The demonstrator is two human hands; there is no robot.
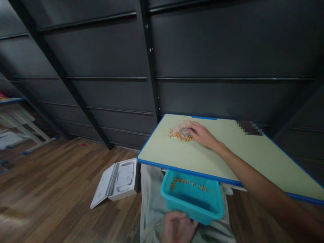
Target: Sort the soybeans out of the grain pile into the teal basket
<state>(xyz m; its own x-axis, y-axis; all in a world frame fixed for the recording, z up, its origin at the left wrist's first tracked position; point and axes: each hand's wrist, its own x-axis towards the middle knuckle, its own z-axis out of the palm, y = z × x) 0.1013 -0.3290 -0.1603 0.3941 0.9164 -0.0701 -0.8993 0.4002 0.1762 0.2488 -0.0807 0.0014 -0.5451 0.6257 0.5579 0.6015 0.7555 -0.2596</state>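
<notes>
My right hand [203, 135] reaches over the table to a spread of small yellow-brown beans [174, 134] mixed with paler pinkish grains [184, 125]. Its fingers are curled against a small, clear, greyish object [186, 131] among the beans; its kind is too blurred to tell. Below the table edge, a teal plastic basin [192, 203] rests on my lap, with some beans [181, 180] along its far side and left corner. My left hand [178, 225] is curled at the basin's near wall, some of its fingers hidden under it.
The pale yellow table [162, 152] has a blue edge. A dark, pixelated object [249, 128] lies at its far right. An open white box [125, 179] stands on the wooden floor [73, 175] to the left. A dark panelled wall [227, 50] rises behind the table.
</notes>
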